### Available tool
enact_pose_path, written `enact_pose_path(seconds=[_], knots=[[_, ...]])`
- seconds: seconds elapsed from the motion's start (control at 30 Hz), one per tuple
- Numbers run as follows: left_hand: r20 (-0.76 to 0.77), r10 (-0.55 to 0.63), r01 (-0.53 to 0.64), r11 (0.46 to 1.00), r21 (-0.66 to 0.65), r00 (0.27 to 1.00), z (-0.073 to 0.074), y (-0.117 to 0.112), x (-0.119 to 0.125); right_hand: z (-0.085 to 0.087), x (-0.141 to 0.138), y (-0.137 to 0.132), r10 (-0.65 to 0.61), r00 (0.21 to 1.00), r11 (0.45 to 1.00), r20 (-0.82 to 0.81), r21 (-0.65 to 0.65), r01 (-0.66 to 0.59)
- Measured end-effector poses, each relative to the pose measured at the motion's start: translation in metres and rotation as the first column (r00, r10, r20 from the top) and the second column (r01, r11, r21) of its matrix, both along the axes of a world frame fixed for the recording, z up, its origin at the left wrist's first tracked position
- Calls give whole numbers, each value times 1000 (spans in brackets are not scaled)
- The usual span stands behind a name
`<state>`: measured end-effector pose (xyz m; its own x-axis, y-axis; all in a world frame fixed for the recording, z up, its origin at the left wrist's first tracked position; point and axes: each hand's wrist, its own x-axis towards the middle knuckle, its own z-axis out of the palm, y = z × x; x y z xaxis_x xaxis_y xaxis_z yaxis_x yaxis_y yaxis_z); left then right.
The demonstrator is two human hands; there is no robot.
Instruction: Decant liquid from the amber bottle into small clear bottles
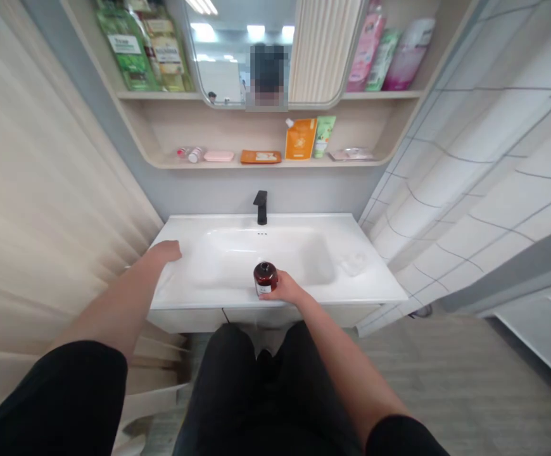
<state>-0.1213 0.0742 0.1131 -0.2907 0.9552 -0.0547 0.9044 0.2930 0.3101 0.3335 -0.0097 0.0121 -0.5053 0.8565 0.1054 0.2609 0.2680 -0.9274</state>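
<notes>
Our right hand [287, 286] grips an amber bottle [265, 278]; our left hand [164, 252] lies open on the white washbasin [218, 223] beneath it.

An amber bottle [265, 278] stands upright on the basin's front edge [199, 303].

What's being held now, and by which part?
The right hand grips an amber bottle by the side of its body, below the cap; the left hand holds nothing, resting on the white basin.

A black faucet [260, 208] stands below a wooden shelf [209, 164] holding an orange pouch [300, 138] and green tube [324, 136].
</notes>
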Motion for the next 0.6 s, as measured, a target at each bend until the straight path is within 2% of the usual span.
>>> enact_pose_path(seconds=[0.1, 0.17, 0.27, 0.3, 0.33, 0.4, 0.43, 0.47, 0.53, 0.6], knots=[[-61, 9, -11, 999, -34, 998, 3, -5, -3, 1, 0, 0, -7, 1000, 1000, 1, 0, 7], [-95, 3, -3, 1000, -5, 995, 6, -12, 3, 1, 0, -1, -9, 1000, 1000, 10, -4, 9], [-40, -64, 69, 990, 126, 997, 5, -35, 40, 3, 0, -1, -16, 1000, 1000, 26, 1, 16], [75, -136, 116, 966, 230, 988, 2, -46, 60, 4, 0, -1, -23, 999, 1000, 31, 14, 23], [222, -251, 173, 932, 318, 942, -3, -59, 83, 4, 0, -1, -31, 999, 999, 36, 31, 30], [487, -460, 280, 873, 399, 742, -19, -84, 133, 6, -1, 0, -53, 998, 997, 44, 63, 50], [576, -517, 314, 852, 420, 633, -28, -95, 157, 6, -2, 0, -59, 997, 996, 46, 75, 55], [632, -537, 318, 843, 434, 559, -38, -105, 179, 6, -2, 0, -59, 997, 995, 44, 85, 55], [674, -520, 295, 854, 429, 524, -57, -117, 214, 5, -4, 0, -53, 998, 994, 34, 100, 49], [681, -490, 239, 869, 434, 544, -70, -120, 236, 3, -5, 0, -44, 999, 993, 26, 109, 41]])
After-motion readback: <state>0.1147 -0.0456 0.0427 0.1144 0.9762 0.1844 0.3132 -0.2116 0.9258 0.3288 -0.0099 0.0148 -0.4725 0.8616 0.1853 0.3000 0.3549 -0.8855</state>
